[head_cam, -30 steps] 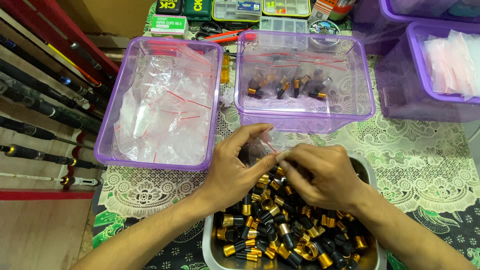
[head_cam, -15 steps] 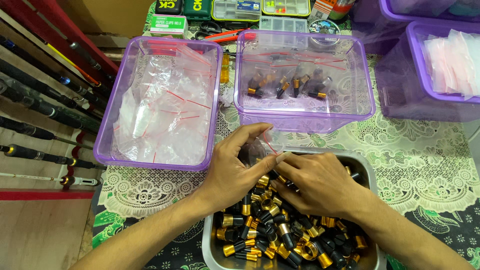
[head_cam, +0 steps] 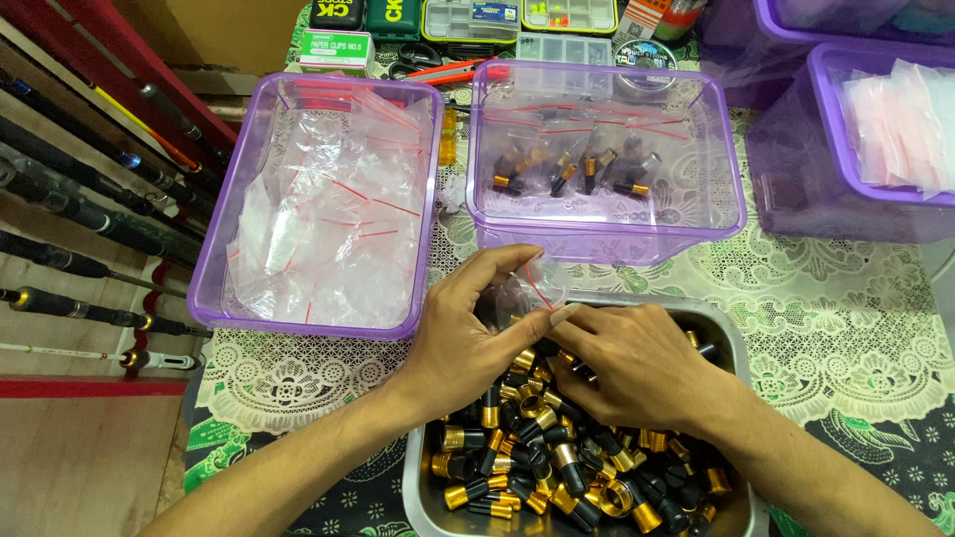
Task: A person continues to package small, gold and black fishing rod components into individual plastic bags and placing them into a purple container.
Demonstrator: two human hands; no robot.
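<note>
your left hand (head_cam: 468, 333) pinches a small clear bag (head_cam: 525, 288) open over the metal tray (head_cam: 731, 343) while your right hand (head_cam: 637, 363) closes on black-and-gold caps (head_cam: 527, 428), so feeding one into the bag's mouth looks next.

Lace-covered table (head_cam: 856, 338), wooden floor (head_cam: 80, 467)

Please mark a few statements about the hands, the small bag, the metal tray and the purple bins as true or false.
1. Both hands, left hand and right hand, hold a small clear bag. True.
2. The metal tray holds red beads. False: black and gold parts.
3. The left purple bin holds empty clear bags. True.
4. The middle purple bin is empty. False: it holds bagged parts.
</note>
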